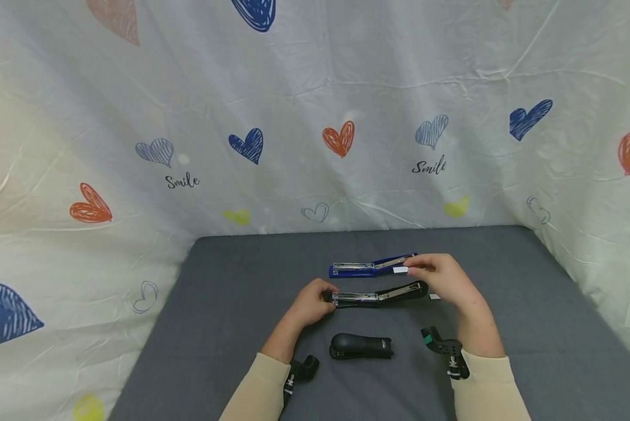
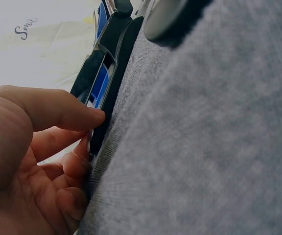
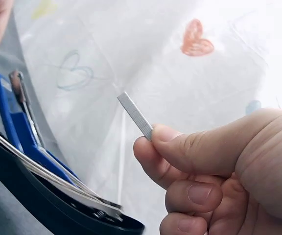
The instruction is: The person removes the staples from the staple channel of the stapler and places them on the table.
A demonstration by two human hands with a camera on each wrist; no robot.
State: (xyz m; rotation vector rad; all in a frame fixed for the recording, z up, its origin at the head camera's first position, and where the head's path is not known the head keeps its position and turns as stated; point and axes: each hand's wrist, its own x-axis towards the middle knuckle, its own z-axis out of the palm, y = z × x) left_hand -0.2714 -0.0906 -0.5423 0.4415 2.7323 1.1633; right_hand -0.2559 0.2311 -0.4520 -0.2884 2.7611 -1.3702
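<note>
My left hand pinches the left end of a black stapler, which lies opened out flat with its metal channel facing up. Thumb and fingers grip that stapler's edge in the left wrist view. In my right hand, a small grey strip of staples is held by one end between thumb and index finger. The strip appears above the black stapler's right arm, overlapping the blue stapler in the head view. That blue stapler is also opened out, behind the black one.
A closed black stapler lies nearer me, between my forearms. Another small pale strip rests on the grey tabletop just right of the opened black stapler. Behind the table hangs a white curtain printed with hearts.
</note>
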